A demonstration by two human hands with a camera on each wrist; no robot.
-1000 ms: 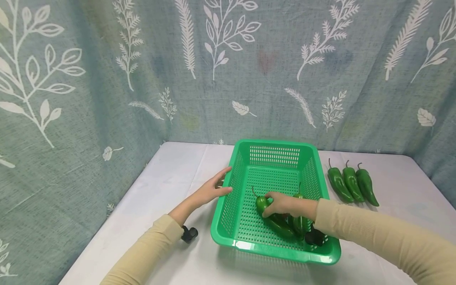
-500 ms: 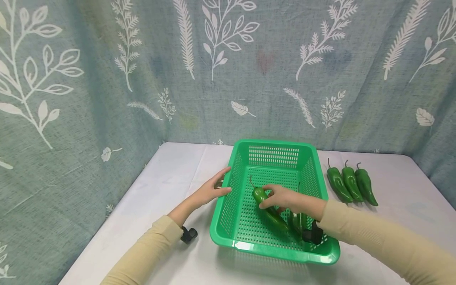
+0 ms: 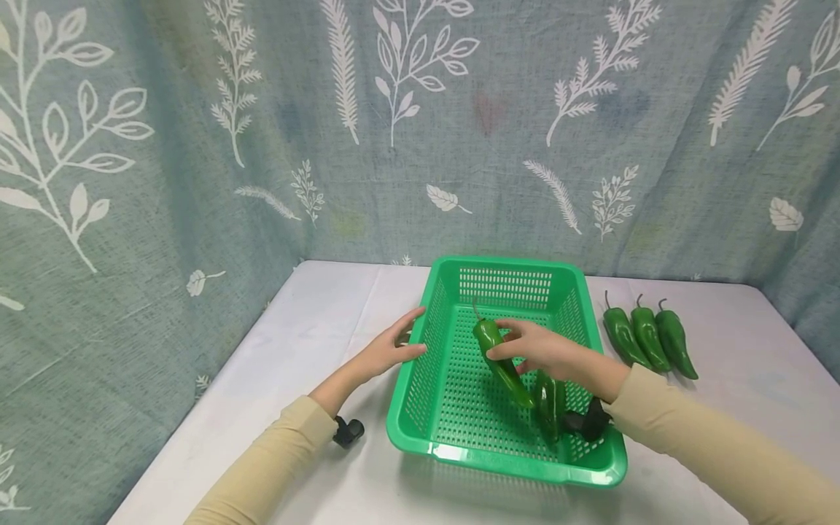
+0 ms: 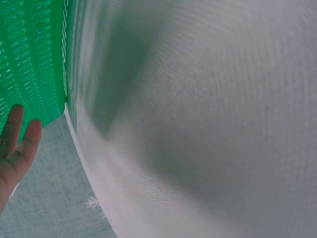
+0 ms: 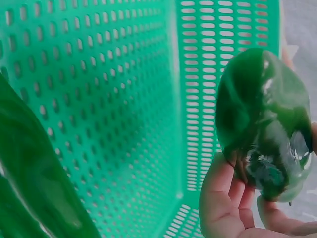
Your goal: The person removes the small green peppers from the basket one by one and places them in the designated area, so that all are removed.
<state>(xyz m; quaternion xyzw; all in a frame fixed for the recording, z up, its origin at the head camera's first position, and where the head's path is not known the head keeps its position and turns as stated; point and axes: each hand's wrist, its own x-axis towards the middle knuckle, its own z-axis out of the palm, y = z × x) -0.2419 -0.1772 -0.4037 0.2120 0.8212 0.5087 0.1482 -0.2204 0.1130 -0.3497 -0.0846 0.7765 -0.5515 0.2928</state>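
Note:
My right hand (image 3: 543, 351) grips a long green chili pepper (image 3: 502, 370) near its stem end, over the basket floor. The pepper slants with its stem toward the back left and its tip toward the front. In the right wrist view the held pepper (image 5: 262, 129) is seen from close to its tip, fingers around it. Inside the green perforated basket (image 3: 453, 453), more green peppers (image 3: 548, 412) lie at the front right, partly hidden by my right wrist. My left hand (image 3: 383, 356) is at the basket's left rim, its fingers spread and extended against the outer side.
Three green peppers (image 3: 646, 341) lie side by side on the white tablecloth (image 3: 728, 430), right of the basket. A patterned blue-grey curtain (image 3: 485, 182) stands behind the table and along its left side. Black wrist cameras (image 3: 348, 432) hang under both wrists.
My right hand has lifted the pepper up from beside the others and moved it toward the back of the basket. The left hand and the basket have stayed put.

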